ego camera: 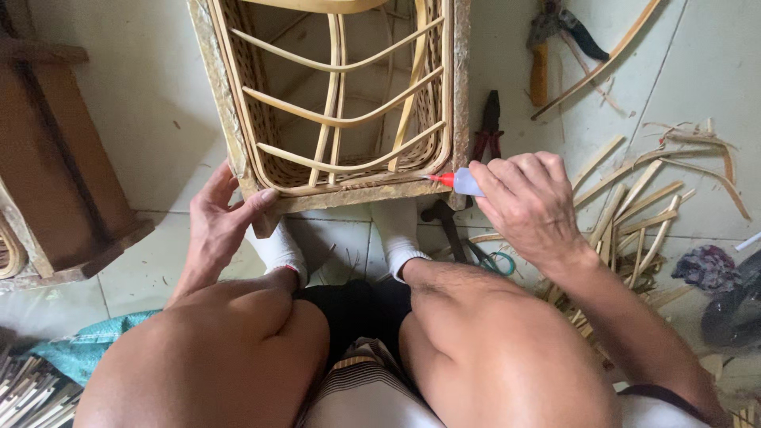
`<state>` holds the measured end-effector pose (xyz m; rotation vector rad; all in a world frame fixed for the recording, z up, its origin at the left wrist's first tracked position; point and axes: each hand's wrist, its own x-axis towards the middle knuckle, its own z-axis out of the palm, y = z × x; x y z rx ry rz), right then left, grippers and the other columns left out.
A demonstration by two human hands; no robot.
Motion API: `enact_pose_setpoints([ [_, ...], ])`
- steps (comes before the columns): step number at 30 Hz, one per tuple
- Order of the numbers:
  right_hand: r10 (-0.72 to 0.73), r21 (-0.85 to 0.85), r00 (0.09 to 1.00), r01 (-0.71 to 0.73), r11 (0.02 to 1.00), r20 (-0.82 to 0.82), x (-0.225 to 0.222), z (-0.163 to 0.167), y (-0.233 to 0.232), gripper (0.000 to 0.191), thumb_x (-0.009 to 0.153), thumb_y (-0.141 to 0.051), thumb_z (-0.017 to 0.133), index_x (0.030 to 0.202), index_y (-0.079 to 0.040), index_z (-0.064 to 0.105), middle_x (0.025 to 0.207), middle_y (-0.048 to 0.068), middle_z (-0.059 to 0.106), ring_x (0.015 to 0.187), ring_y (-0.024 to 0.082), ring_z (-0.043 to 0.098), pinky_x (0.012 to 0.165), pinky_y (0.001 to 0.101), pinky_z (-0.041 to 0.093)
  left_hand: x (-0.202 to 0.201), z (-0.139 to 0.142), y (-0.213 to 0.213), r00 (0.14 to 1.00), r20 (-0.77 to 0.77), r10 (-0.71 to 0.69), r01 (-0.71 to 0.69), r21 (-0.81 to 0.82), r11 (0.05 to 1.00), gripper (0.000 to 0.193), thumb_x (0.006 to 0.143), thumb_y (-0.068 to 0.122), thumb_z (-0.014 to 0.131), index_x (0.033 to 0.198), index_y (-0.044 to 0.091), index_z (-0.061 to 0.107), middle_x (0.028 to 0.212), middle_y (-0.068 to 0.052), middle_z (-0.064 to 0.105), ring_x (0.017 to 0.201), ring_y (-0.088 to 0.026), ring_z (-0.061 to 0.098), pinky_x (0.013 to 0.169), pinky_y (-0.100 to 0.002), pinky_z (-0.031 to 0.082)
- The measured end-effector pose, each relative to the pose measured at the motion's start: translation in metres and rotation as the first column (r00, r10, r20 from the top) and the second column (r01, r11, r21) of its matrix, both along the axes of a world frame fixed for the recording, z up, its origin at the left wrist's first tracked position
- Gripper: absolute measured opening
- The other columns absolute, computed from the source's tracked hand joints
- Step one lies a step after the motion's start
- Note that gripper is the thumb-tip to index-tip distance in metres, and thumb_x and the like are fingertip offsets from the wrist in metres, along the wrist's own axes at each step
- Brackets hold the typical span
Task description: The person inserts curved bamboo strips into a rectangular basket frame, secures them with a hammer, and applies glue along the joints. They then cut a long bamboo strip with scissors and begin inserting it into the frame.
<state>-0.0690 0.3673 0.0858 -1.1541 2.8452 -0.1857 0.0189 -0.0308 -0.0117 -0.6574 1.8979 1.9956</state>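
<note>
glue step on rattan frame [341, 103], seen from above while seated. right hand [527, 202] is closed around a small squeeze bottle [464, 182], its red nozzle tip touching the lower right corner of the frame where the woven wall meets the rough wooden rim. left hand [218, 218] grips the opposite lower left corner, thumb on top and fingers wrapped under the edge, bracing the piece. frame rests on the tiled floor [143, 103] just ahead of the white-socked feet. pliers [489, 127] lie just beside the right corner; cut cane strips [634, 214] are scattered to the right. judgement: keep the nozzle tip seated in the joint, squeeze lightly, hold the brace firm so the frame does not shift; excess would likely run onto the weave.
</note>
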Motion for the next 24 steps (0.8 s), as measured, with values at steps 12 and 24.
enact_pose_setpoints([
  [12, 0.031, -0.048, 0.997, -0.028, 0.998, 0.072, -0.004, 0.000, -0.024, 0.045, 0.079, -0.019, 0.087, 0.119, -0.005, 0.071, 0.100, 0.004, 0.065, 0.093, 0.023, 0.060, 0.092, 0.0422, 0.043, 0.002, -0.012, 0.001, 0.998, 0.000, 0.066, -0.065, 0.076, 0.995, 0.072, 0.086, 0.013, 0.082, 0.151, 0.003, 0.051, 0.139, -0.012, 0.065, 0.128, -0.018, 0.062, 0.106, -0.039, 0.056],
  [24, 0.068, -0.068, 0.992, -0.061, 0.996, 0.103, -0.013, 0.010, -0.046, 0.041, 0.079, -0.019, 0.086, 0.115, -0.006, 0.071, 0.094, 0.004, 0.065, 0.089, 0.023, 0.060, 0.088, 0.0409, 0.043, -0.002, -0.007, -0.004, 0.999, 0.036, 0.033, -0.036, 0.099, 0.994, 0.077, 0.085, 0.014, 0.082, 0.153, 0.005, 0.048, 0.147, -0.011, 0.059, 0.136, -0.019, 0.056, 0.115, -0.042, 0.049],
])
